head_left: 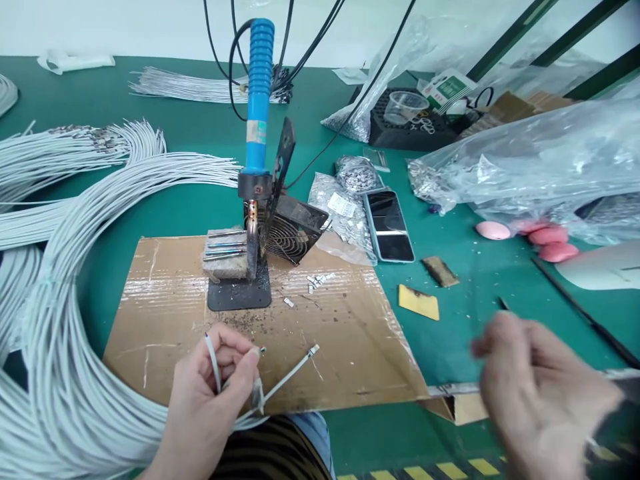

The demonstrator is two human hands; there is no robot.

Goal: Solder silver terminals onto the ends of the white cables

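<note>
**Left grip (215,387) on white cable (213,363): handling step, likely**

You're pinching smooth, thin cable above scuffed cardboard (365,360). Right grip (530,380), well right of it, is blurred; can't tell its state. Ribbed blue iron (258,127) stands ahead of left grip. Next move probably calls for a steady cable end.

Beyond the left hand (210,390) and right hand (535,387) rises a plain white wall (125,27) — bright, evenly lit. A green worktop (445,233) stretches ahead of both hands to the wall. Far past the right hand, dark green bars (580,32) slant across the upper corner. Lower down, between the hands, lies green floor (390,440) — yellow-and-black striping (417,473) along it.
</note>
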